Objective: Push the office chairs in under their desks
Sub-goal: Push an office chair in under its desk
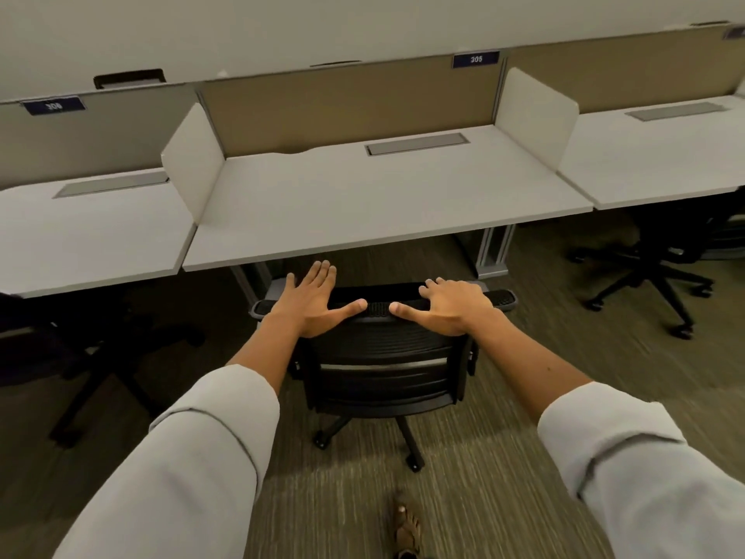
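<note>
left hand point(312, 299) flat, fingers straight, pressing top of black office chair point(383, 369) backrest. right hand point(449, 306) same deal, fingers slightly draped over top edge. chair sits just short of middle desk point(363, 203), not tucked under.

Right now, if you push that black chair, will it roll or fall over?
The black chair will probably roll easily: its legs end in casters on flat carpet. Tipping seems unlikely, since the legs spread wide, though both hands, left hand and right hand, push high.
</note>
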